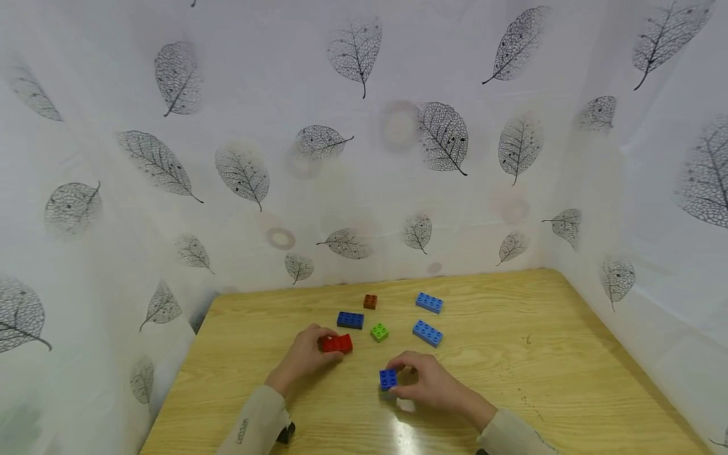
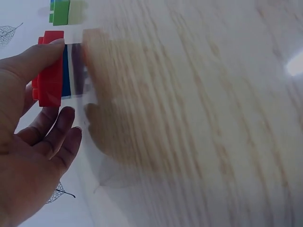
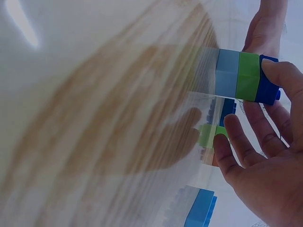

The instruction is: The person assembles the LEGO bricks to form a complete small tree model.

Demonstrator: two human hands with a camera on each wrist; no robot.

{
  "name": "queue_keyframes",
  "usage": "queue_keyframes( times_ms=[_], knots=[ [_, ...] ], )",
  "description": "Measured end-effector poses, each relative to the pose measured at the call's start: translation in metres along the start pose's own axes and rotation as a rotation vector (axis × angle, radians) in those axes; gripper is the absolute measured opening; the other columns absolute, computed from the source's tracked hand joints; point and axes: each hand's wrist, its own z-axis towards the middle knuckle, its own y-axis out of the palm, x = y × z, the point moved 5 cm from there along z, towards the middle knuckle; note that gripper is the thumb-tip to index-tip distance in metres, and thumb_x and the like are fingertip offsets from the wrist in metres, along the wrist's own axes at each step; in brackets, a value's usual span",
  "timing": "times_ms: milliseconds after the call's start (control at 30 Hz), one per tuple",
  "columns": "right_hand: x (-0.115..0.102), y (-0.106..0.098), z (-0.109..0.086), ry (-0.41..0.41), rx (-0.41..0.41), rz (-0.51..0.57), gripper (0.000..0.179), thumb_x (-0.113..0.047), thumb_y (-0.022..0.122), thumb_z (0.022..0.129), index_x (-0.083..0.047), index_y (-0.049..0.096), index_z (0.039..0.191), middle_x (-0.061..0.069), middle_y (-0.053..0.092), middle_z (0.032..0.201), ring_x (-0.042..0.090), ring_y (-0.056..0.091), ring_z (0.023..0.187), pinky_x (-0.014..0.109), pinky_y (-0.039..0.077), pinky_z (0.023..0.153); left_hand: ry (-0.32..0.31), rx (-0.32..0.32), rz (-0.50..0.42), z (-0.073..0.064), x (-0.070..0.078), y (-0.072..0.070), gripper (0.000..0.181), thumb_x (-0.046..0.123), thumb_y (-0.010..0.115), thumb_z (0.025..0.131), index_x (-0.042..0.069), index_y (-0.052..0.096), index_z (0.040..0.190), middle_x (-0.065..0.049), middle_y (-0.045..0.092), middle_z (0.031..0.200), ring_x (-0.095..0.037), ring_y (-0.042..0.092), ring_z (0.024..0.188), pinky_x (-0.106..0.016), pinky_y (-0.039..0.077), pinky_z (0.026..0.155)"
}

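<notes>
Take the stack point(image 3: 246, 74) as dial centre, with 12 o'clock toward the far edge of the table point(image 1: 500, 347). The right hand point(image 1: 429, 381) pinches the blue block point(image 1: 388, 374) topping its green and pale-blue layers, presumably to steady them; the base appears seated on the table. The left hand point(image 1: 309, 354) grasps the red brick point(image 1: 338, 344) at 10 o'clock by opposite sides, probably keeping its studs uncovered. Loose pieces lie apart, likely for easy pickup: green block point(image 1: 379, 332), 12; navy brick point(image 1: 350, 320), 11; pale-blue bricks point(image 1: 428, 333), toward 1. No container shows.
</notes>
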Motion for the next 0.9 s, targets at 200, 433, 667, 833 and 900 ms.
queue_keyframes(
  times_ms=[200, 433, 667, 833, 900],
  knots=[
    [0.000, 0.000, 0.000, 0.003, -0.001, 0.003, 0.040, -0.037, 0.080, 0.094, -0.018, 0.070, 0.129, -0.009, 0.071, 0.123, 0.015, 0.066, 0.114, 0.031, 0.054, 0.097, 0.030, -0.002, -0.021, -0.005, 0.008, -0.005, 0.040, 0.027, 0.089, 0.086, 0.007, 0.075, 0.118, -0.002, 0.064, 0.099, -0.014, 0.055, 0.087, -0.026, 0.048, 0.076],
    [-0.001, 0.000, 0.000, 0.001, -0.010, 0.011, 0.043, -0.036, 0.079, 0.095, -0.013, 0.070, 0.130, -0.008, 0.071, 0.123, 0.014, 0.065, 0.114, 0.032, 0.054, 0.096, 0.018, -0.007, -0.073, -0.011, 0.015, -0.010, 0.038, 0.027, 0.089, 0.086, 0.009, 0.075, 0.118, -0.001, 0.063, 0.098, -0.013, 0.055, 0.087, -0.024, 0.049, 0.075],
    [-0.002, -0.001, 0.000, 0.002, -0.013, 0.002, 0.043, -0.037, 0.079, 0.095, -0.014, 0.070, 0.130, -0.008, 0.071, 0.124, 0.012, 0.065, 0.113, 0.031, 0.054, 0.096, 0.029, -0.010, -0.086, -0.014, 0.019, -0.011, 0.037, 0.028, 0.089, 0.086, 0.012, 0.076, 0.116, 0.000, 0.064, 0.099, -0.014, 0.056, 0.089, -0.025, 0.050, 0.077],
    [-0.002, 0.000, 0.000, 0.004, -0.012, 0.003, 0.040, -0.036, 0.079, 0.095, -0.018, 0.070, 0.129, -0.008, 0.071, 0.123, 0.011, 0.065, 0.113, 0.030, 0.054, 0.095, 0.045, -0.011, -0.106, -0.017, 0.027, -0.014, 0.034, 0.027, 0.089, 0.087, 0.014, 0.076, 0.115, 0.001, 0.064, 0.100, -0.014, 0.056, 0.090, -0.025, 0.050, 0.077],
    [-0.002, 0.000, 0.000, 0.003, -0.011, 0.002, 0.040, -0.036, 0.080, 0.095, -0.019, 0.070, 0.129, -0.008, 0.071, 0.123, 0.011, 0.065, 0.113, 0.030, 0.054, 0.095, 0.057, -0.008, -0.106, -0.018, 0.030, -0.015, 0.033, 0.026, 0.088, 0.087, 0.014, 0.076, 0.115, 0.002, 0.065, 0.101, -0.013, 0.057, 0.090, -0.024, 0.050, 0.077]
  ],
)
